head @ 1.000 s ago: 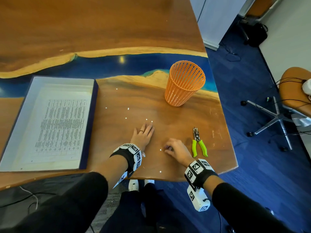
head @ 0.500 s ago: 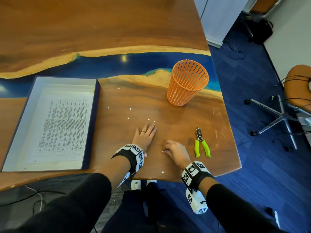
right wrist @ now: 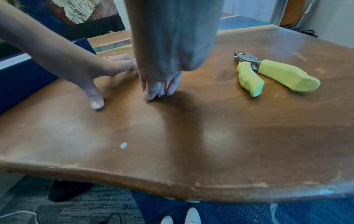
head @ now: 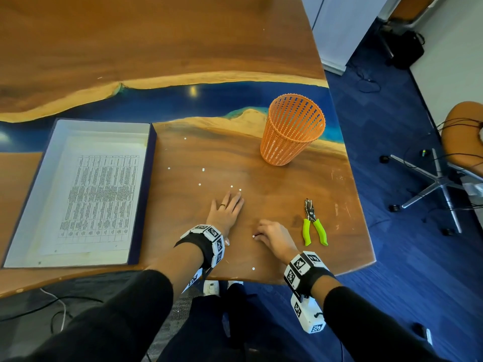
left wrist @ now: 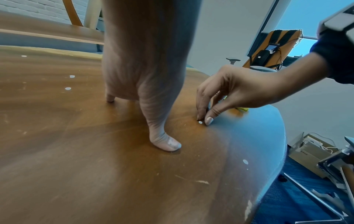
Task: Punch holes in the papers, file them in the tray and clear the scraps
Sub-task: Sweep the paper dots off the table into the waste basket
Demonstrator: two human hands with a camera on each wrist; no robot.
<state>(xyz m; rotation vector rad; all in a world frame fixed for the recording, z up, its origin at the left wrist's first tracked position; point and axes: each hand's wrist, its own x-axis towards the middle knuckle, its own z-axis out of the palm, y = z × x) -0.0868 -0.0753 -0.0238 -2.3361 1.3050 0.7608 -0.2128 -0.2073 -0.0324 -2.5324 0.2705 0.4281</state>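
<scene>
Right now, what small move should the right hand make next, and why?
Probably close its fingers on the small white paper dot beside them and lift it. The right hand is poised there, while other dots remain on the wooden table.

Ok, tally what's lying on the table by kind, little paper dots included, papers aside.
tray: 1
orange basket: 1
hole punch: 1
paper dots, as seen from the head view: 8
Total: 11
</scene>
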